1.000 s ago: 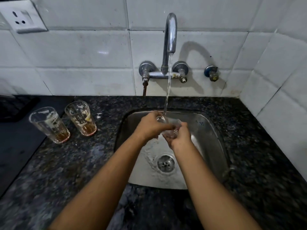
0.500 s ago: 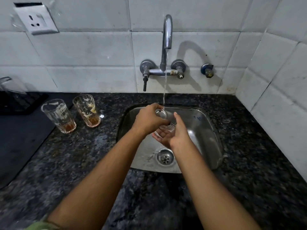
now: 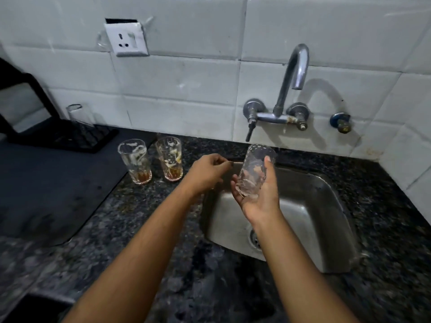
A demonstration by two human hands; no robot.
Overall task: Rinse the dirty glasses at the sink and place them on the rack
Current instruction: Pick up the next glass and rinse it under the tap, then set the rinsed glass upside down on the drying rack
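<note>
My right hand (image 3: 261, 197) holds a clear rinsed glass (image 3: 255, 171) over the left part of the steel sink (image 3: 326, 206), its base lying in my palm and its rim tilted up and away. My left hand (image 3: 206, 172) hovers just left of it at the sink's edge, fingers loosely curled with nothing in them. Two dirty glasses (image 3: 135, 160) (image 3: 169, 158) with brown dregs stand upright on the dark granite counter (image 3: 163, 229) left of the sink. A black rack (image 3: 77, 138) at the back left holds one clear glass (image 3: 78, 115). The tap (image 3: 293, 75) shows only a faint trickle.
A dark mat (image 3: 46, 183) covers the counter at the left, in front of the rack. White tiled walls close the back and the right side. A wall socket (image 3: 127, 38) sits above the dirty glasses. A small blue valve (image 3: 339, 122) sticks out right of the tap.
The glass has come out from under the stream and now rests in my right hand alone. My left hand let go and moved left. The water flow has nearly stopped. The view swung left.
</note>
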